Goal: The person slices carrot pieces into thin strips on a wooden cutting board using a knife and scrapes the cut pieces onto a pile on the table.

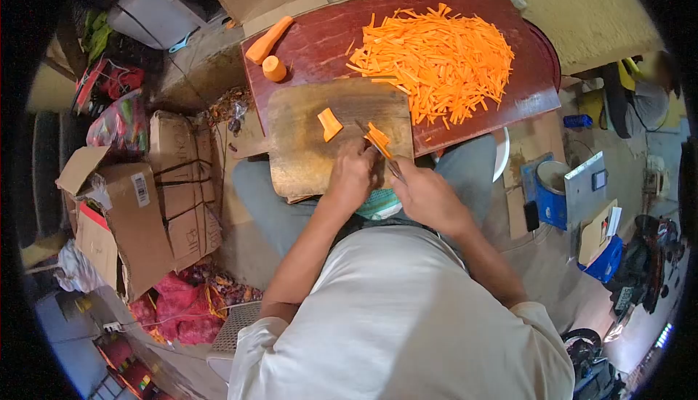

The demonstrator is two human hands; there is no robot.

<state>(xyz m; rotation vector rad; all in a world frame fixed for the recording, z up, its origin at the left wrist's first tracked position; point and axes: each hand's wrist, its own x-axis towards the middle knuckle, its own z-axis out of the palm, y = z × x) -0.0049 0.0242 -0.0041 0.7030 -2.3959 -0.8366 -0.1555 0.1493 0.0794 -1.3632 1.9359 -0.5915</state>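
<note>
My right hand (423,195) is closed around the handle of a knife (395,170). The narrow blade points up and to the left over a wooden cutting board (291,127). Beside the blade, cut carrot sticks (378,137) lie together. My left hand (353,173) is bunched at the blade's left side, its curled fingertips pressed to the carrot being cut; the fingertips are partly hidden. A flat carrot slab (329,124) rests on the board, above my left hand. Beyond the board, a big heap of carrot sticks (440,58) covers part of a red table (320,44).
A whole peeled carrot (269,39) and a short carrot chunk (274,69) lie at the table's left end. Cardboard boxes (131,218) and red mesh sacks (182,305) stand to the left. At right are a blue bucket (551,204) and a seated person (643,106).
</note>
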